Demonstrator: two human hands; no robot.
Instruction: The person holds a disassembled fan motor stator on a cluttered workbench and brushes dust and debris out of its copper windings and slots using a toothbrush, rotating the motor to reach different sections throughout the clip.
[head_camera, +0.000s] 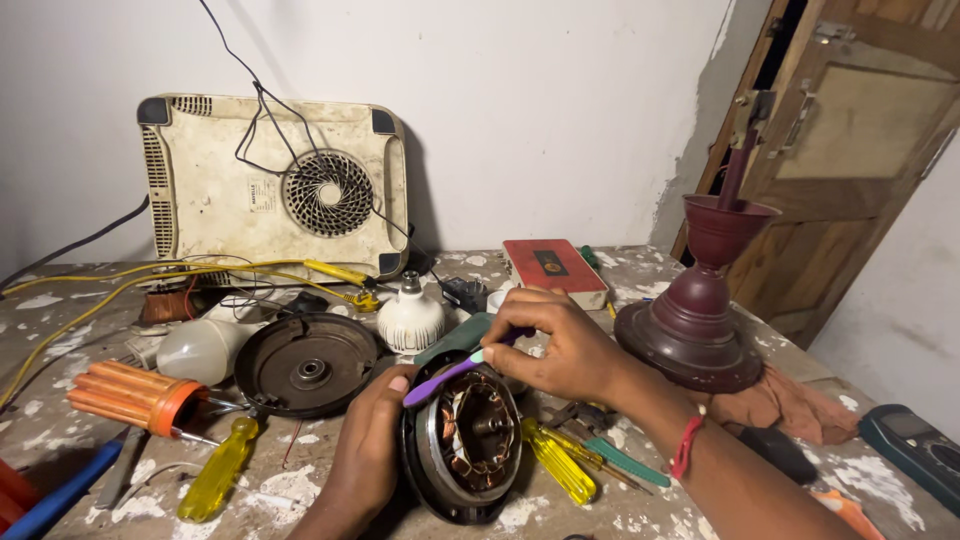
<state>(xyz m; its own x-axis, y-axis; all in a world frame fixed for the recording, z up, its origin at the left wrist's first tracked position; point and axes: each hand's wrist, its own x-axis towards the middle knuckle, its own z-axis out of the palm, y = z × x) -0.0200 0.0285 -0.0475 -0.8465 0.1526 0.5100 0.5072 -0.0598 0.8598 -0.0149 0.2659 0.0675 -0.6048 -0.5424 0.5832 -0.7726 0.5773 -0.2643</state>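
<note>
Tilted on the worktop (60, 330) at 6 o'clock, the motor (470, 440) is propped only by the left hand (365, 450) gripping its rim, so the brush (455, 370) pinched in the right hand (560, 345) could snag windings or tip it.

The left hand (365, 440) is covering the near-left rim of the fan motor (465, 435). Right of the motor, the right hand (560, 345) is hiding the toothbrush (450, 372) handle's end. Far right of the motor, the picture's edge is cutting off the multimeter (915, 450).
</note>
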